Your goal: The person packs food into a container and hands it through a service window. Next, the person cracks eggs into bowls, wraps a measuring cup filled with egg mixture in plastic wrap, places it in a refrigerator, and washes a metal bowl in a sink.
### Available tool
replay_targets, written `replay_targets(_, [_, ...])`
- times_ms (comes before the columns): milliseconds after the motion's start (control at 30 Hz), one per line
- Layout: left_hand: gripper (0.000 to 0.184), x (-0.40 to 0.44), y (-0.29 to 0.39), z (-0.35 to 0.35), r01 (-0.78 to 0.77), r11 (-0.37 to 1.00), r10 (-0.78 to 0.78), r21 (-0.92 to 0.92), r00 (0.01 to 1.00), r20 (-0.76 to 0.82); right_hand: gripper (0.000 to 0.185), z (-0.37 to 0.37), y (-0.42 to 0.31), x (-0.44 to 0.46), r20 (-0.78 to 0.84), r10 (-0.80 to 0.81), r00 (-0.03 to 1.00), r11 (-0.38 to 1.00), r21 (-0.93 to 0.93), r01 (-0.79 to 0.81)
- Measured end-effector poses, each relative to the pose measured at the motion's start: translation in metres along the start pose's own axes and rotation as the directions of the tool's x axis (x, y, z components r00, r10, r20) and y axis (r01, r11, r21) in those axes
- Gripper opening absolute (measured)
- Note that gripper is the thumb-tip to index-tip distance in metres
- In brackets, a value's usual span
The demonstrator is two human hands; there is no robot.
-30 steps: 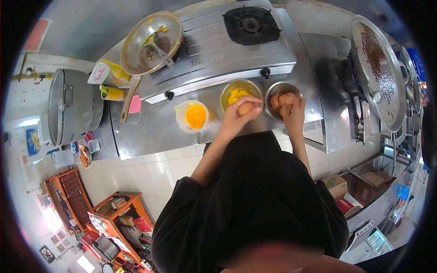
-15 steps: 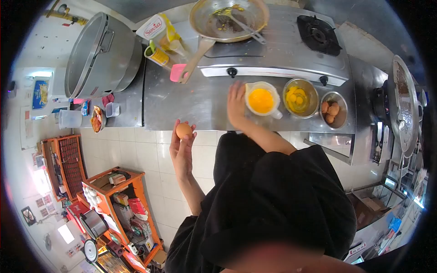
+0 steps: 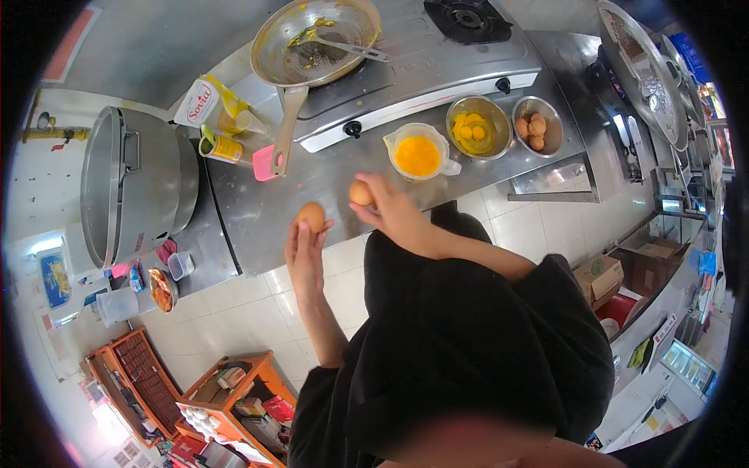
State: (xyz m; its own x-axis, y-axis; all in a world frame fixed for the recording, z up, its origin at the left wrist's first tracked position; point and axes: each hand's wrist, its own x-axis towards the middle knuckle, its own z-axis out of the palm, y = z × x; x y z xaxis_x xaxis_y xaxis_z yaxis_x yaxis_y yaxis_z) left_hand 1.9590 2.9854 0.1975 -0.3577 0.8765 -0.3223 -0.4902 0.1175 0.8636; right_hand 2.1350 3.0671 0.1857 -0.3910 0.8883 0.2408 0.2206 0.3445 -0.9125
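My left hand [image 3: 306, 261] holds a brown egg [image 3: 311, 215] up between its fingertips, over the counter's front edge. Close by on the right, my right hand [image 3: 402, 222] grips a second brown egg [image 3: 360, 193] between thumb and fingers. The two eggs are apart. Beyond my right hand stands a white measuring jug [image 3: 388, 142] with orange beaten egg [image 3: 417, 157] inside. Beside the jug, a metal bowl [image 3: 500, 117] holds cracked eggs with whole yolks [image 3: 473, 132]. Farther right, another metal bowl [image 3: 551, 117] contains several brown eggs in their shells [image 3: 537, 125].
A frying pan [image 3: 269, 58] with a slotted spatula [image 3: 351, 49] sits on the gas stove [image 3: 421, 66], its handle over the counter [image 3: 257, 222]. At left are a pink-topped container [image 3: 264, 164], a yellow can [image 3: 226, 148], a Sovia package [image 3: 200, 101] and a large pot [image 3: 160, 179].
My right hand has come away from beside the jug toward my left hand and now holds an egg. The left hand still grips its egg. The view has turned and shifted.
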Motion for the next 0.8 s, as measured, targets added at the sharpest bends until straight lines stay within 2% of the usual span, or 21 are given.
replay_targets(33, [0.035, 0.007, -0.002, 0.016, 0.011, 0.999, -0.012, 0.041, 0.999, 0.036, 0.053, -0.024, -0.015, 0.001, -0.002, -0.002, 1.000, 1.000, 0.001, 0.002])
replay_targets(100, [0.036, 0.015, -0.010, 0.065, -0.005, 0.995, -0.010, 0.103, 0.989, 0.148, 0.056, -0.068, -0.029, 0.003, -0.112, -0.343, 0.933, 0.930, -0.179, 0.320])
replay_targets(167, [0.036, 0.025, -0.038, 0.113, 0.002, 1.000, 0.002, -0.021, 0.985, 0.170, 0.056, -0.083, -0.001, 0.003, -0.064, -0.355, 0.933, 0.913, -0.236, 0.332])
replay_targets(200, [0.036, 0.029, -0.049, 0.134, -0.008, 1.000, 0.013, -0.028, 0.985, 0.169, 0.055, -0.095, 0.008, 0.005, -0.017, -0.356, 0.934, 0.896, -0.290, 0.337])
replay_targets(233, [0.036, 0.034, -0.057, 0.154, 0.029, 0.998, -0.016, -0.053, 0.974, 0.227, 0.053, -0.109, 0.014, 0.003, -0.076, -0.298, 0.952, 0.922, -0.282, 0.266])
replay_targets(267, [0.037, 0.039, -0.064, 0.172, 0.068, 0.995, -0.045, -0.074, 0.957, 0.286, 0.053, -0.130, 0.016, 0.007, -0.071, -0.307, 0.949, 0.919, -0.283, 0.276])
replay_targets(333, [0.039, 0.050, -0.076, 0.204, 0.100, 0.992, -0.070, -0.073, 0.941, 0.331, 0.046, -0.175, 0.018, 0.013, -0.265, -0.280, 0.923, 0.922, -0.341, 0.182])
replay_targets(367, [0.040, 0.051, -0.084, 0.217, 0.145, 0.988, -0.111, -0.061, 0.921, 0.374, 0.046, -0.193, 0.026, 0.012, -0.267, -0.276, 0.923, 0.923, -0.343, 0.177])
replay_targets(400, [0.040, 0.052, -0.093, 0.230, 0.150, 0.987, -0.117, -0.060, 0.918, 0.379, 0.040, -0.210, 0.036, 0.013, -0.328, 0.027, 0.944, 0.998, 0.056, -0.010])
replay_targets(433, [0.040, 0.055, -0.101, 0.245, 0.170, 0.984, -0.138, -0.054, 0.917, 0.373, 0.035, -0.229, 0.046, 0.014, -0.268, 0.321, 0.908, 0.877, 0.446, -0.179])
replay_targets(467, [0.039, 0.058, -0.105, 0.260, 0.187, 0.981, -0.156, -0.049, 0.916, 0.369, 0.035, -0.247, 0.055, 0.016, -0.280, 0.316, 0.907, 0.881, 0.441, -0.170])
replay_targets(500, [0.039, 0.059, -0.109, 0.274, 0.185, 0.982, -0.153, -0.048, 0.913, 0.379, 0.030, -0.266, 0.063, 0.016, -0.053, 0.481, 0.875, 0.692, 0.636, -0.342])
replay_targets(533, [0.036, 0.058, -0.110, 0.287, 0.183, 0.981, -0.144, -0.070, 0.915, 0.377, 0.027, -0.282, 0.073, 0.017, 0.206, 0.568, 0.797, 0.436, 0.745, -0.504])
replay_targets(567, [0.034, 0.059, -0.112, 0.298, 0.180, 0.979, -0.133, -0.093, 0.919, 0.372, 0.027, -0.292, 0.083, 0.022, 0.323, 0.500, 0.804, 0.410, 0.729, -0.548])
replay_targets(600, [0.034, 0.064, -0.119, 0.305, 0.173, 0.980, -0.126, -0.097, 0.921, 0.369, 0.027, -0.300, 0.090, 0.022, 0.326, 0.494, 0.806, 0.413, 0.727, -0.548])
replay_targets(667, [0.031, 0.073, -0.133, 0.309, -0.022, 0.982, -0.057, 0.188, 0.913, 0.403, 0.030, -0.308, 0.095, 0.023, 0.275, 0.478, 0.835, 0.526, 0.672, -0.522])
replay_targets(700, [0.031, 0.076, -0.133, 0.311, -0.023, 0.982, -0.052, 0.187, 0.921, 0.386, 0.039, -0.315, 0.104, 0.024, 0.334, 0.416, 0.846, 0.562, 0.637, -0.528])
replay_targets(767, [0.033, 0.081, -0.129, 0.314, 0.065, 0.916, -0.243, 0.395, 0.874, 0.421, 0.036, -0.325, 0.116, 0.032, 0.392, 0.395, 0.831, 0.548, 0.625, -0.555])
replay_targets(800, [0.033, 0.082, -0.127, 0.315, 0.070, 0.917, -0.240, 0.393, 0.883, 0.404, 0.033, -0.327, 0.120, 0.034, 0.429, 0.378, 0.820, 0.540, 0.618, -0.572])
